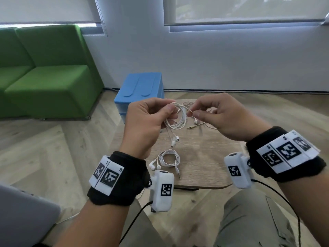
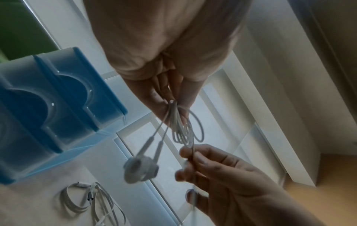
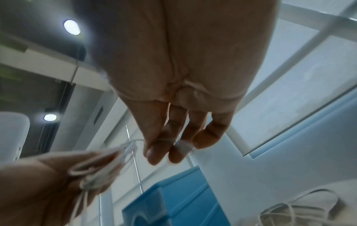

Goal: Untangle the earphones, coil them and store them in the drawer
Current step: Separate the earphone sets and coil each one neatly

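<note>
White earphones (image 1: 176,118) hang as a loose coil above the small wooden table (image 1: 204,157). My left hand (image 1: 151,116) pinches the coil's loops (image 2: 183,130), and the two earbuds (image 1: 174,140) (image 2: 141,169) dangle below it. My right hand (image 1: 213,114) pinches the free end of the cable (image 2: 193,152) just right of the coil, with the cable crossing its fingertips (image 3: 164,146). The blue drawer unit (image 1: 140,90) (image 2: 48,99) (image 3: 173,198) stands on the floor beyond the table; I cannot tell whether its drawers are open.
A second coiled pair of earphones (image 1: 167,160) lies near the table's front edge. A third pair with a gold plug (image 1: 194,125) lies under my hands. A green sofa (image 1: 44,72) stands at left, and a grey laptop corner (image 1: 23,216) lies at lower left.
</note>
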A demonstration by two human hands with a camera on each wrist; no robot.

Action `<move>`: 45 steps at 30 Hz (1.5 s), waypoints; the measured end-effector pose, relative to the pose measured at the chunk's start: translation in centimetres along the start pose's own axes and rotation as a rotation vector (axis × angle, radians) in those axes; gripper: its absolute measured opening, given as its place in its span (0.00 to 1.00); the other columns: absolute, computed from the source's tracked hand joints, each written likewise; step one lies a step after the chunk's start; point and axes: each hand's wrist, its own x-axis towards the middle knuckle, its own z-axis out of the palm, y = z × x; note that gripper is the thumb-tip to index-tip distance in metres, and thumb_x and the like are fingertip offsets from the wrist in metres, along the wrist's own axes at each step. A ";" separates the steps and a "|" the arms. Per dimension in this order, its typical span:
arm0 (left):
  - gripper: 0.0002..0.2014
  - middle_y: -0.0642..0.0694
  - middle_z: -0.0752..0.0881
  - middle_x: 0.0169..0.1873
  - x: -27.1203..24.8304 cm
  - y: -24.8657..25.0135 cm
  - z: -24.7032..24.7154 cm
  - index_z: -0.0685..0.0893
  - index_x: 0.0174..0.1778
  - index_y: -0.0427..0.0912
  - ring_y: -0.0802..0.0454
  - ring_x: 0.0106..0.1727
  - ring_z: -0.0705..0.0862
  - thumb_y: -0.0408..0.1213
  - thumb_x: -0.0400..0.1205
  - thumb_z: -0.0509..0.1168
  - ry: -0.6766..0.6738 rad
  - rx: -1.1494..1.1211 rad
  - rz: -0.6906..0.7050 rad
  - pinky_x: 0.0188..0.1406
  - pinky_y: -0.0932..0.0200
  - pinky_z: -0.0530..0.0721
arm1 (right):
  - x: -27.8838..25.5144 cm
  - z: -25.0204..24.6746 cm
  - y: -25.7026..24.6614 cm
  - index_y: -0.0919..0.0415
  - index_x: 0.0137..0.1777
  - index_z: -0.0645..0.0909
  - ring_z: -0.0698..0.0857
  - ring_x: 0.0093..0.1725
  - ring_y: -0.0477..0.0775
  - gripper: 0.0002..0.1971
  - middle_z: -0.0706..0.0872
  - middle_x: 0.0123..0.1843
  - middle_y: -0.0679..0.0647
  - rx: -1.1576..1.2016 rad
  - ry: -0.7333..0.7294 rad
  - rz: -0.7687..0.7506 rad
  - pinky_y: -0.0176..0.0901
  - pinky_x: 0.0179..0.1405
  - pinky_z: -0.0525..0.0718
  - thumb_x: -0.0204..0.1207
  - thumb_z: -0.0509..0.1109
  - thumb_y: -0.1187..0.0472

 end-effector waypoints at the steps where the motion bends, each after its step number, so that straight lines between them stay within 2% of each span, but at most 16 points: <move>1: 0.04 0.43 0.95 0.37 0.0 0.0 0.2 0.92 0.50 0.35 0.52 0.38 0.94 0.25 0.83 0.73 -0.002 -0.017 -0.008 0.36 0.61 0.90 | 0.1 0.3 0.1 0.46 0.47 0.91 0.85 0.42 0.51 0.06 0.87 0.46 0.50 -0.033 0.038 0.019 0.40 0.44 0.80 0.82 0.75 0.59; 4: 0.05 0.40 0.95 0.39 0.1 -0.1 0.8 0.92 0.53 0.31 0.52 0.38 0.94 0.25 0.83 0.73 0.013 -0.058 -0.016 0.36 0.62 0.90 | 0.7 1.6 0.2 0.53 0.46 0.92 0.88 0.39 0.59 0.04 0.91 0.42 0.58 0.096 0.097 0.075 0.58 0.48 0.89 0.79 0.76 0.62; 7: 0.05 0.38 0.95 0.41 0.2 -0.3 1.0 0.92 0.52 0.32 0.49 0.40 0.94 0.24 0.82 0.73 0.038 -0.068 0.003 0.39 0.60 0.91 | 0.9 2.8 -1.0 0.71 0.46 0.91 0.89 0.41 0.58 0.05 0.92 0.45 0.72 0.458 0.163 0.156 0.52 0.48 0.90 0.78 0.73 0.73; 9: 0.05 0.38 0.95 0.41 0.2 -0.5 1.0 0.92 0.52 0.33 0.49 0.40 0.94 0.25 0.82 0.74 0.053 -0.061 0.027 0.40 0.59 0.91 | 0.8 3.2 -1.7 0.76 0.47 0.89 0.90 0.43 0.60 0.09 0.91 0.47 0.74 0.726 0.190 0.221 0.48 0.47 0.89 0.81 0.69 0.71; 11: 0.05 0.38 0.95 0.41 0.2 -0.6 0.9 0.92 0.51 0.34 0.49 0.40 0.94 0.24 0.82 0.74 0.074 -0.073 0.053 0.40 0.58 0.91 | 0.8 3.5 -2.3 0.76 0.52 0.88 0.91 0.48 0.65 0.11 0.91 0.50 0.73 0.808 0.179 0.218 0.52 0.53 0.89 0.83 0.71 0.65; 13: 0.05 0.38 0.95 0.41 0.2 -0.8 1.0 0.92 0.51 0.33 0.48 0.41 0.94 0.24 0.83 0.73 0.085 -0.082 0.078 0.41 0.58 0.91 | 0.8 3.8 -2.6 0.75 0.60 0.86 0.92 0.51 0.68 0.12 0.91 0.52 0.74 0.773 0.198 0.192 0.57 0.57 0.89 0.79 0.76 0.70; 15: 0.05 0.38 0.95 0.42 0.3 -1.1 1.0 0.93 0.52 0.33 0.50 0.41 0.94 0.24 0.82 0.74 0.091 -0.071 0.096 0.41 0.61 0.90 | 1.0 4.0 -2.7 0.71 0.62 0.83 0.93 0.46 0.63 0.15 0.92 0.50 0.71 0.765 0.241 0.216 0.51 0.49 0.90 0.75 0.76 0.77; 18: 0.06 0.40 0.95 0.42 0.2 -1.5 0.8 0.93 0.53 0.34 0.52 0.40 0.94 0.26 0.82 0.75 0.078 -0.033 0.100 0.42 0.60 0.90 | 1.0 3.7 -2.7 0.65 0.62 0.78 0.91 0.40 0.57 0.17 0.92 0.47 0.65 0.902 0.252 0.289 0.45 0.43 0.86 0.77 0.74 0.77; 22: 0.07 0.45 0.95 0.39 0.5 -1.6 0.4 0.94 0.54 0.35 0.56 0.39 0.92 0.27 0.81 0.76 0.071 0.002 0.105 0.40 0.62 0.89 | 0.9 3.5 -2.4 0.56 0.61 0.74 0.86 0.39 0.50 0.17 0.89 0.43 0.56 1.062 0.131 0.410 0.43 0.39 0.78 0.79 0.72 0.72; 26: 0.07 0.47 0.95 0.37 0.9 -1.5 0.0 0.94 0.53 0.38 0.56 0.39 0.92 0.28 0.81 0.76 0.051 0.035 0.119 0.40 0.62 0.89 | 0.7 2.9 -1.7 0.56 0.62 0.67 0.80 0.40 0.50 0.17 0.82 0.40 0.53 1.234 -0.042 0.427 0.47 0.43 0.72 0.78 0.65 0.70; 30: 0.07 0.44 0.95 0.39 0.9 -1.2 -0.2 0.95 0.53 0.42 0.49 0.42 0.94 0.29 0.81 0.77 0.028 0.058 0.126 0.44 0.56 0.91 | 0.6 2.6 -1.1 0.58 0.64 0.68 0.82 0.40 0.48 0.21 0.83 0.43 0.54 1.161 -0.089 0.343 0.47 0.44 0.73 0.74 0.69 0.72; 35: 0.06 0.46 0.95 0.37 0.9 -1.6 -0.1 0.95 0.51 0.42 0.53 0.41 0.93 0.29 0.81 0.77 0.012 0.073 0.109 0.39 0.59 0.90 | 0.3 2.3 -0.5 0.60 0.67 0.78 0.85 0.49 0.55 0.24 0.91 0.54 0.64 0.753 -0.035 0.232 0.51 0.47 0.76 0.71 0.76 0.67; 38: 0.06 0.45 0.95 0.37 0.9 -2.0 0.4 0.95 0.50 0.41 0.52 0.40 0.92 0.27 0.80 0.77 -0.026 0.078 0.086 0.39 0.57 0.92 | 0.5 2.2 0.0 0.58 0.64 0.84 0.84 0.48 0.54 0.20 0.90 0.58 0.66 0.572 0.025 0.209 0.52 0.46 0.78 0.71 0.79 0.62; 40: 0.07 0.43 0.95 0.37 1.1 -2.4 0.8 0.95 0.50 0.41 0.51 0.40 0.92 0.26 0.80 0.77 -0.042 0.088 0.059 0.40 0.55 0.92 | 0.8 2.1 0.3 0.59 0.60 0.87 0.83 0.44 0.55 0.14 0.90 0.52 0.66 0.439 0.054 0.172 0.48 0.43 0.81 0.75 0.80 0.66; 42: 0.07 0.43 0.94 0.35 1.4 -2.9 1.1 0.95 0.49 0.41 0.51 0.39 0.92 0.26 0.80 0.77 -0.060 0.095 0.015 0.40 0.54 0.92 | 1.0 1.9 0.9 0.61 0.57 0.89 0.83 0.40 0.53 0.11 0.87 0.44 0.60 0.331 0.053 0.162 0.39 0.36 0.82 0.76 0.79 0.69; 45: 0.05 0.44 0.93 0.35 1.8 -3.8 1.5 0.95 0.49 0.39 0.53 0.38 0.91 0.26 0.80 0.77 -0.099 0.088 -0.096 0.37 0.58 0.89 | 1.1 1.5 2.2 0.61 0.56 0.89 0.84 0.35 0.48 0.12 0.86 0.39 0.53 0.282 0.033 0.206 0.38 0.32 0.82 0.74 0.80 0.71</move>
